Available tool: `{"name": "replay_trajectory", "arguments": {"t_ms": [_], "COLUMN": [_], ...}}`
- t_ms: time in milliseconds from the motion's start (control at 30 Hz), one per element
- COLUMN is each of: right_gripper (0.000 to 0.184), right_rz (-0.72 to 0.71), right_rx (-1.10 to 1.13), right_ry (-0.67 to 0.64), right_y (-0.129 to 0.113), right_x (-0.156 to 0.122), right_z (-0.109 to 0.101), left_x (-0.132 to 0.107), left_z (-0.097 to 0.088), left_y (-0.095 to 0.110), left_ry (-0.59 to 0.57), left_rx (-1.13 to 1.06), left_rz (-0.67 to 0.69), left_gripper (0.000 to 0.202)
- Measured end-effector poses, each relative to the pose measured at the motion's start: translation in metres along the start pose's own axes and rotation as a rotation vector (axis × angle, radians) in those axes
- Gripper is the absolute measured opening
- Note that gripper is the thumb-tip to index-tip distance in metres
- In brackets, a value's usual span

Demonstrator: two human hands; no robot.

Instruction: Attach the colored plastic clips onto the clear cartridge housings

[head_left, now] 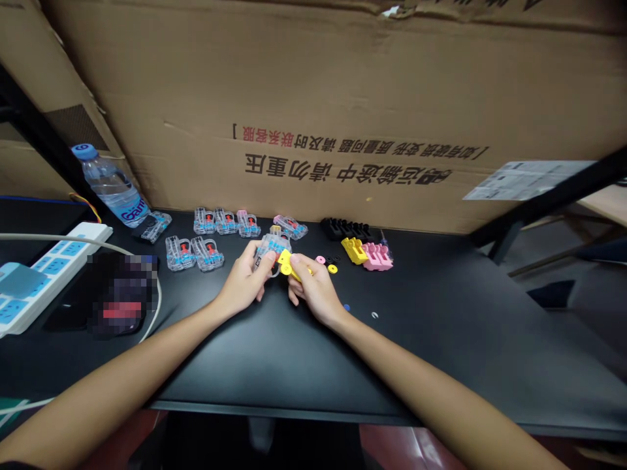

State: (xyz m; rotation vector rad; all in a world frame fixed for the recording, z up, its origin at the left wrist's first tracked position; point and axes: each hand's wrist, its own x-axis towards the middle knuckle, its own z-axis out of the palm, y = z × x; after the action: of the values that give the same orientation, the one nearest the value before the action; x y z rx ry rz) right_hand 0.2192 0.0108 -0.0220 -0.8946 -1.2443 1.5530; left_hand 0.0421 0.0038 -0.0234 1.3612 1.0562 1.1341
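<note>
My left hand [243, 281] grips a transparent plastic housing with blue markings [272, 248] above the middle of the black table [274, 365]. My right hand [313, 287] pinches a yellow plastic part [288, 264] against that housing. Several similar transparent housings [206, 253] lie in a loose group behind my hands. To the right stand black parts [345, 230], yellow parts [354, 250] and pink parts [377, 257]. Small pink and yellow rings [326, 263] lie close to my right hand.
A large cardboard box [313, 117] stands along the table's far edge. At the left are a water bottle [110, 186], a white power strip [53, 277], its cable and a blurred dark object [120, 294]. The near table edge runs below my forearms.
</note>
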Motion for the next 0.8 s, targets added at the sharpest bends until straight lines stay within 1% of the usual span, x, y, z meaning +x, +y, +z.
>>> {"name": "replay_trajectory", "arguments": {"t_ms": [133, 367, 600, 800], "right_gripper": [0.051, 0.051, 0.053, 0.052], "right_rz": [0.004, 0.004, 0.006, 0.008], "right_rx": [0.024, 0.013, -0.021, -0.020], "right_ry": [0.005, -0.002, 0.014, 0.014], "right_y": [-0.0005, 0.0011, -0.0003, 0.0006], "right_x": [0.0008, 0.0014, 0.0000, 0.0008], "right_z": [-0.0003, -0.0012, 0.0012, 0.0010], "left_x": [-0.0019, -0.0027, -0.0033, -0.0025], "left_z": [0.0013, 0.0020, -0.0004, 0.0014], "left_y": [-0.0011, -0.0016, -0.0022, -0.0030], "left_ry": [-0.030, -0.061, -0.072, -0.077], "left_rx": [0.050, 0.066, 0.129, 0.067], "left_rz": [0.014, 0.016, 0.039, 0.009], "left_gripper": [0.044, 0.043, 0.041, 0.045]}}
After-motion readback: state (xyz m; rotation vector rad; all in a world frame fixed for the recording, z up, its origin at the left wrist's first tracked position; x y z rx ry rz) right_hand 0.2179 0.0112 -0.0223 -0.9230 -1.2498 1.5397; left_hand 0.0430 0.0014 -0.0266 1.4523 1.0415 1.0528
